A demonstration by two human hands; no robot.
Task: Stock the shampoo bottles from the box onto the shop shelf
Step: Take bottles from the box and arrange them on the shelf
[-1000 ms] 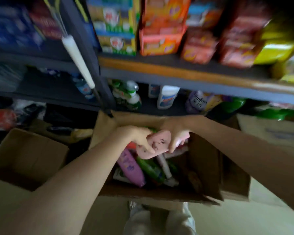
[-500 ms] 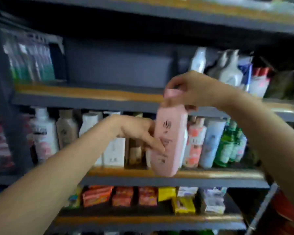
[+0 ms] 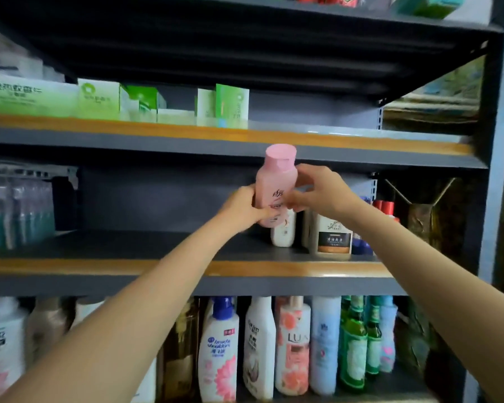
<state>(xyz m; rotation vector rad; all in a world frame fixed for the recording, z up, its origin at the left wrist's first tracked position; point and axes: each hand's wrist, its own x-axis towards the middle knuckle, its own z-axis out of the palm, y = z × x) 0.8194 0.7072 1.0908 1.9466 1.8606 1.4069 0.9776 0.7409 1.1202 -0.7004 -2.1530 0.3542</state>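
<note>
A pink shampoo bottle [image 3: 275, 181] with a flat pink cap is held upright in the air in front of the middle shelf [image 3: 128, 245]. My left hand [image 3: 242, 206] grips its lower body from the left. From the right, my right hand [image 3: 317, 190] pinches its middle with thumb and fingers. The bottle's base hangs above the shelf board, in front of a white bottle [image 3: 282, 231]. The box is out of view.
A beige bottle with a dark label [image 3: 330, 232] and red-capped bottles [image 3: 383, 206] stand at the shelf's right end. Wrapped bottles [image 3: 15, 210] fill its left end. The lower shelf holds several shampoo bottles [image 3: 291, 344]. Green boxes [image 3: 99, 98] line the upper shelf.
The pink bottle came out of the box and rose to the middle shelf, turned upright. My right hand shifted from its cap to its middle. The view swung up from the box.
</note>
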